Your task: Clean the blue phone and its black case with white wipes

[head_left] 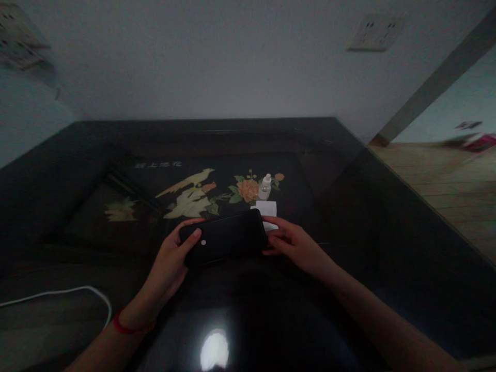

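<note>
A black phone [227,236] is held flat and sideways just above a dark glossy table [368,227]. My left hand [170,261] grips its left end, thumb lying on the top face next to a small pale dot. My right hand [292,243] grips its right end with the fingers curled around the edge. Just beyond the phone lies a small white folded cloth or paper [266,209], partly hidden by the phone and my right fingers. A small white dropper bottle [265,187] stands upright behind it.
The table top carries an inlaid picture of a pale bird [189,194] and an orange flower [248,189]. A white cable [77,293] curves over the table's left front. A ceiling light reflects near the front edge [214,350]. Wooden floor [445,181] lies to the right.
</note>
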Motion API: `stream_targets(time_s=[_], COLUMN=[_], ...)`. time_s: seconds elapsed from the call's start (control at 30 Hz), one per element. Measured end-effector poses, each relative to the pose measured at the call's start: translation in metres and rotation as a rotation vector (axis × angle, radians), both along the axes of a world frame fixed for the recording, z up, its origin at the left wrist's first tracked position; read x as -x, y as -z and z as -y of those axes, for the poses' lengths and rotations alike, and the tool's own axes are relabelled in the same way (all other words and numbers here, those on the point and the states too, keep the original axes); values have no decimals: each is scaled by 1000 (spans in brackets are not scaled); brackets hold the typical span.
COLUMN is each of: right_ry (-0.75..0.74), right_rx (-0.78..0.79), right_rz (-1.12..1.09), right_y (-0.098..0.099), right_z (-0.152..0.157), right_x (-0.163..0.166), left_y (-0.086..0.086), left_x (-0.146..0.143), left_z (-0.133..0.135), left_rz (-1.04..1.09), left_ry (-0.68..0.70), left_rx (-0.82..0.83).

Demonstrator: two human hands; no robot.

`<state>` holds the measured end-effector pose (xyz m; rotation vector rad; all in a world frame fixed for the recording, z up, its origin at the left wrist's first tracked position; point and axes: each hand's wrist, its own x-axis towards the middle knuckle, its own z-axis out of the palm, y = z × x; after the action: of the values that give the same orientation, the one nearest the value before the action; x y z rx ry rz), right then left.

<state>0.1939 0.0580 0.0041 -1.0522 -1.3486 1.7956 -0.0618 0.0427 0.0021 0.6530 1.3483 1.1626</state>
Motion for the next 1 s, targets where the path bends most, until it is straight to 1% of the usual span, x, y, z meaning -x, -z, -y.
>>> stream_targets(time_s=[0.07,0.17,0.33,0.57,0.8,1.0], right_ry=[-46,-46,-24,8,10,19], right_rx=[-34,-79,-141,-193,-264,-344], right_rz=[36,74,186,145,205,331], right_y=[0,2,4,9,13,13], right_z=[1,3,8,12,10,10], right_x=[-2,-4,-3,1,0,1], left_y=[-4,-5,2,5,9,7], left_x=[-1,-2,-1,-3,-4,-4], left_z=[2,4,7,11,13,14], left_rz=[-64,-110,-188,-179,-129,-201], left_ry=[-10,-43,-78,-138,-106,-86], left_rx=[-43,-90,-121,-144,-193,-234])
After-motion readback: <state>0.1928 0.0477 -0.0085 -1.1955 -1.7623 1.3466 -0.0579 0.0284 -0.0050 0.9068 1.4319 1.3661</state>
